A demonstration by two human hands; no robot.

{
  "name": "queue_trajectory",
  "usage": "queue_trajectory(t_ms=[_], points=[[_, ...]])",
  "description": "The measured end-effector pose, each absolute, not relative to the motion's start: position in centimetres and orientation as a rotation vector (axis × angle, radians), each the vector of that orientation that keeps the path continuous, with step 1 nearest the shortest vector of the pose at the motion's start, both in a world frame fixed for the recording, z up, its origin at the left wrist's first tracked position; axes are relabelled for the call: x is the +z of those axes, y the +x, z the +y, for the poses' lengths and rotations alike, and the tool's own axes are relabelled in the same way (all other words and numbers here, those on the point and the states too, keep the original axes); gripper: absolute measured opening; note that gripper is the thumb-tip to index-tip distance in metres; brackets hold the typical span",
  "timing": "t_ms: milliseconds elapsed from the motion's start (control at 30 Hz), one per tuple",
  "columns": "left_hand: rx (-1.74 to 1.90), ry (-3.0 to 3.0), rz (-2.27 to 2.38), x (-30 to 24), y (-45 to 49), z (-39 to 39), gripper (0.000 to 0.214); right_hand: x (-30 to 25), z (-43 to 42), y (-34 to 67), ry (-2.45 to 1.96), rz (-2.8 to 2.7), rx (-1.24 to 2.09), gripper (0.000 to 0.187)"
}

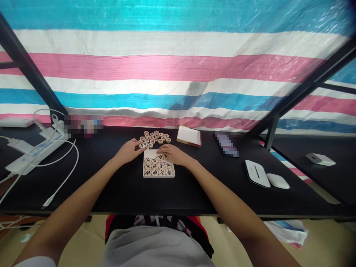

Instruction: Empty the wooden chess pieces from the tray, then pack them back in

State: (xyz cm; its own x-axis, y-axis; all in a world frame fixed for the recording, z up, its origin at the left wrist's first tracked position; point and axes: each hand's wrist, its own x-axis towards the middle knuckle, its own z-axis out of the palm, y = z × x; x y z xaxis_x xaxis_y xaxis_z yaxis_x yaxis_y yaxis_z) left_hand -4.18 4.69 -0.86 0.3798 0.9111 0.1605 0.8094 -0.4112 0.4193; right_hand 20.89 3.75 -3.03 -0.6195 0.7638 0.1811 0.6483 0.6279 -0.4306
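Note:
A shallow white box [159, 176] lies on the black desk, with rows of round Chinese chess pieces [155, 166] in dark characters filling its near part. Beyond it is a loose cluster of pieces [152, 136], mostly with red characters and a few dark ones nearest me. My left hand [128, 151] is at the cluster's near left side, its thumb and fingers closed around a dark-lettered piece [142, 145]. Over the far right part of the box rests my right hand [174, 152], fingers stretched out and slightly bent. It partly covers a piece there.
Behind and right sits the box lid [189, 136], inside up. Farther right are a blurred phone-like object [226, 144], a white device with a dark slot [256, 173] and a white mouse [278, 181]. A power strip [36, 152] and white cables lie left.

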Motion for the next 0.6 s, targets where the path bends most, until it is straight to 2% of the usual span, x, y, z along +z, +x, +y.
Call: queue_trajectory(t_ms=[233,433,600], points=[[0.372,2.513,1.600,0.0,-5.0,4.7,0.041,-3.0,3.8,20.9,-1.138,-2.489,0.496,0.045],[0.203,2.578,1.456,-0.2,-5.4,5.1,0.039,-2.7,3.6,20.8,-1.145,-2.495,0.517,0.045],[0.175,2.518,1.502,-0.3,-5.1,5.0,0.039,-2.5,3.5,21.0,-1.123,-2.445,0.559,0.037]])
